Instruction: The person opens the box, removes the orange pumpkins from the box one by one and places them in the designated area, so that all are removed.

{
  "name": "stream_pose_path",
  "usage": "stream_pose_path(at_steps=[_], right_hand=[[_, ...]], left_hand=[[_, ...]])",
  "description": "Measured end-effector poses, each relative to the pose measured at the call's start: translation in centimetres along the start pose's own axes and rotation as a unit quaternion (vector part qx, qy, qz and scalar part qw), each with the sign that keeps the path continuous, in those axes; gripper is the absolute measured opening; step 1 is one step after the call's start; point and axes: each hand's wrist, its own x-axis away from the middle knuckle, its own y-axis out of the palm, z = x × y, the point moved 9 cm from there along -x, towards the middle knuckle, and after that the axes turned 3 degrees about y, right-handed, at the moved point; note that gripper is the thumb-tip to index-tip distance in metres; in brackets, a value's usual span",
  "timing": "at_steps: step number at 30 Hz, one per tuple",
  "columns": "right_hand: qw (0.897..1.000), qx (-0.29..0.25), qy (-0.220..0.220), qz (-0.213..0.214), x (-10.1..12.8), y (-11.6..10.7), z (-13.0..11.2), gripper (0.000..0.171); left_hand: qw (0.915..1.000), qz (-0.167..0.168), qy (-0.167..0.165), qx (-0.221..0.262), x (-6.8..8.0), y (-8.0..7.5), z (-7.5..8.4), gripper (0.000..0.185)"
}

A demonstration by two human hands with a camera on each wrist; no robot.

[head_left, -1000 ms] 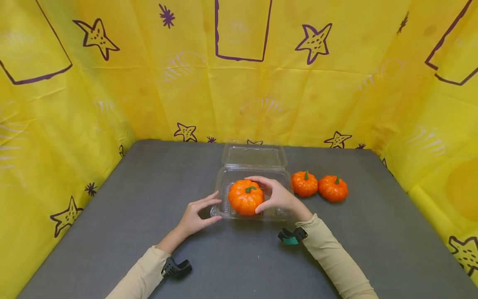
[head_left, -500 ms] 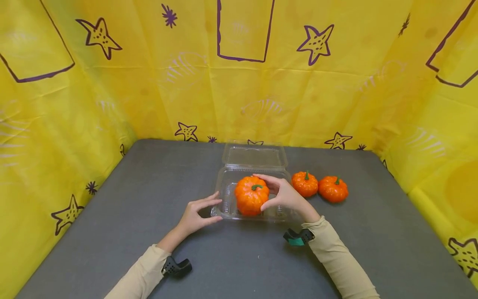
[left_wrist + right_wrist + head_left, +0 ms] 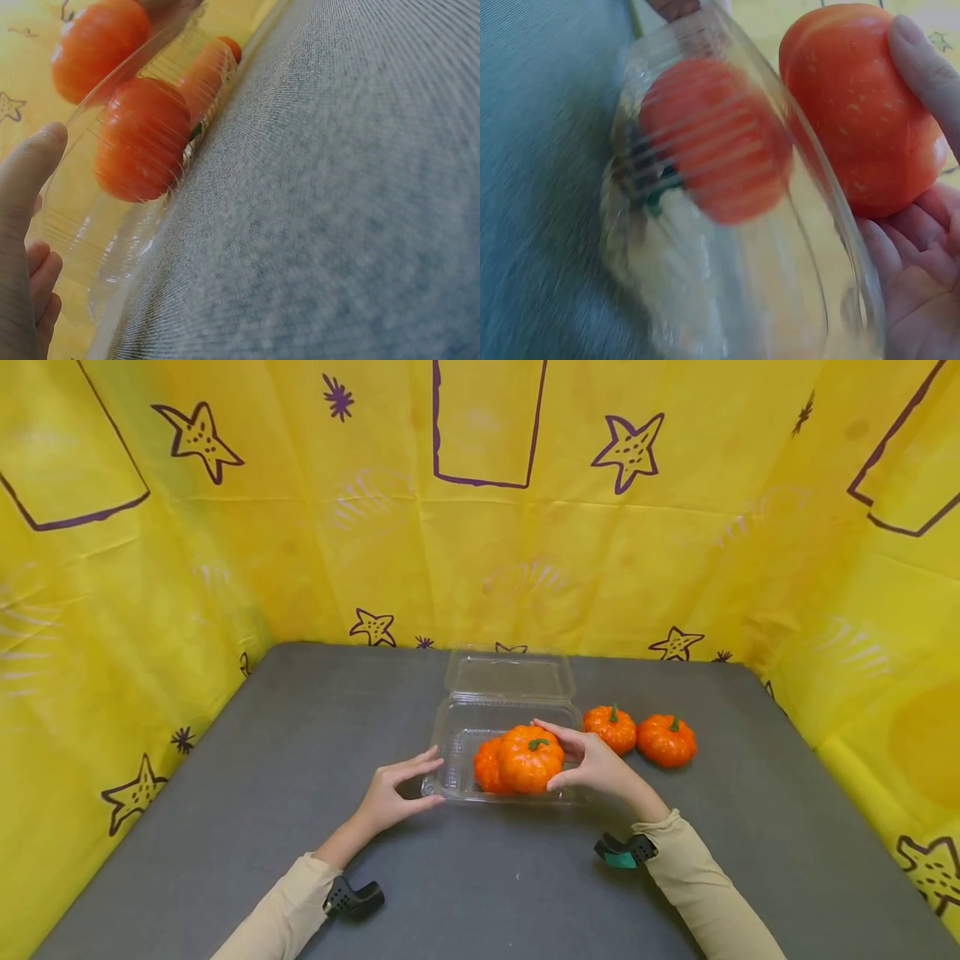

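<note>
While the right hand (image 3: 596, 766) grips an orange pumpkin (image 3: 531, 758) from its right side, fingers curled over the top and thumb below, that pumpkin sits above the near right part of the clear clamshell container (image 3: 465, 735). A second pumpkin (image 3: 487, 766) lies inside the tray, touching the held one on its left. The left hand (image 3: 390, 793) rests relaxed and released at the near left corner of the tray, fingertips just touching the rim, grasping nothing. Two spare pumpkins (image 3: 610, 728) (image 3: 666, 740) sit on the grey table (image 3: 300, 735), right of the container. The hinged lid (image 3: 510, 674) lies flat on the far side.

Risk assessment: the tray is light and thin-walled. A sideways push from the held pumpkin would likely slide it, since the left hand does not clamp it. Crowding against the second pumpkin may roll either one out.
</note>
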Motion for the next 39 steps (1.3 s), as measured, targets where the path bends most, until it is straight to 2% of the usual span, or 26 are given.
stream_pose_path(at_steps=[9,22,34,39], right_hand=[[1.0,0.01,0.005,0.027,2.1,-2.1,1.4,0.079],[0.996,0.034,0.01,0.081,5.6,-4.5,1.7,0.078],[0.993,0.046,0.059,0.097,6.5,-5.8,2.3,0.077],[0.992,0.052,0.062,0.096,6.9,-6.6,2.2,0.075]], left_hand=[[1.0,-0.004,0.002,-0.002,-0.1,-0.1,0.0,0.05],[1.0,-0.004,0.001,-0.005,-0.2,0.2,0.1,0.047],[1.0,-0.001,0.003,-0.007,0.1,0.1,0.1,0.046],[0.9999,-0.005,-0.005,-0.007,0.1,0.2,-0.1,0.045]])
